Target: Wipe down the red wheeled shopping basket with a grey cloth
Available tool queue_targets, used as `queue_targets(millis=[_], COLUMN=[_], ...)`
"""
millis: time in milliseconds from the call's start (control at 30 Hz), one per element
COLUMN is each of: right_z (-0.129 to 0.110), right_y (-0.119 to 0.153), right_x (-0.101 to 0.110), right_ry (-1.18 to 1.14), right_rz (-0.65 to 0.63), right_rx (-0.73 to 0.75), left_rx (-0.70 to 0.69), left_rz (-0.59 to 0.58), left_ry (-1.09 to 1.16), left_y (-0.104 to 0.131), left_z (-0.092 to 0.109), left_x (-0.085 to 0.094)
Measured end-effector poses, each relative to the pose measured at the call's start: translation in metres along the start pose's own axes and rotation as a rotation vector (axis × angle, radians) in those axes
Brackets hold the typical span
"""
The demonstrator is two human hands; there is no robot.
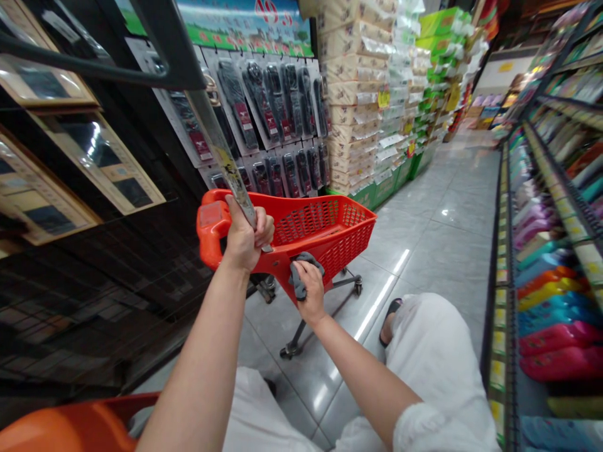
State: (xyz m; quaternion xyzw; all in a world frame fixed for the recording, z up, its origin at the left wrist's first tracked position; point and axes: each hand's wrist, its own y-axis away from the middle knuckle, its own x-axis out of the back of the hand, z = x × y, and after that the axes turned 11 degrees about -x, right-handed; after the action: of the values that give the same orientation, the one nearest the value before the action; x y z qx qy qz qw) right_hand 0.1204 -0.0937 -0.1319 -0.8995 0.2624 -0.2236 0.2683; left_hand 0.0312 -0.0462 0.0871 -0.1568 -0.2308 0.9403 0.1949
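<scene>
A small orange-red shopping cart (325,251) with a perforated plastic basket stands in front of me. My left hand (247,232) is wrapped round a scuffed metal pole (223,150) that rises at a slant from beside the cart's handle (211,229). In my right hand (311,292) is a bunched grey cloth (301,276), which lies against the near side of the cart, below the basket rim. A black frame (181,69) is at the pole's upper end.
Packaged belts (282,100) hang on a rack behind the cart. Stacked boxes (358,94) line the aisle beyond. Shelves of folded colourful goods (556,301) run along the right. Another orange plastic piece (70,427) shows at lower left. Tiled floor (428,220) stretches ahead.
</scene>
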Motion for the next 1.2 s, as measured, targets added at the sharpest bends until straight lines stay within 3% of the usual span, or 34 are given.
queue_targets(millis=[167, 267, 367, 467, 633, 733, 867, 933, 1033, 1200], right_z=[0.047, 0.059, 0.046, 0.010, -0.049, -0.042, 0.002, 0.012, -0.006, -0.052], right_y=[0.028, 0.027, 0.010, -0.010, -0.037, -0.034, -0.002, 0.011, 0.011, -0.015], right_x=[0.013, 0.017, 0.016, 0.017, 0.017, 0.002, -0.020, -0.023, -0.021, -0.023], right_ry=[0.169, 0.150, -0.054, -0.182, -0.034, 0.095, 0.111, 0.077, -0.011, 0.010], right_rz=[-0.104, -0.163, 0.019, 0.238, 0.138, 0.041, -0.002, 0.005, 0.069, 0.154], right_rx=[-0.003, -0.037, -0.190, -0.273, -0.078, -0.008, 0.060, 0.046, 0.019, 0.037], left_rx=[0.008, 0.015, 0.018, 0.013, 0.002, -0.008, -0.013, -0.021, -0.019, -0.036], left_rz=[-0.019, 0.005, 0.021, -0.007, -0.024, -0.036, -0.044, -0.043, -0.037, -0.039], left_ry=[0.009, 0.023, 0.027, 0.022, 0.023, 0.023, 0.021, 0.018, 0.011, 0.006], left_y=[0.000, -0.001, -0.002, -0.003, -0.005, -0.005, -0.005, -0.005, -0.006, -0.008], left_z=[0.000, -0.001, -0.002, -0.004, -0.008, -0.009, -0.009, -0.010, -0.011, -0.013], left_x=[0.001, -0.002, -0.007, -0.011, -0.014, -0.013, -0.012, -0.012, -0.011, -0.011])
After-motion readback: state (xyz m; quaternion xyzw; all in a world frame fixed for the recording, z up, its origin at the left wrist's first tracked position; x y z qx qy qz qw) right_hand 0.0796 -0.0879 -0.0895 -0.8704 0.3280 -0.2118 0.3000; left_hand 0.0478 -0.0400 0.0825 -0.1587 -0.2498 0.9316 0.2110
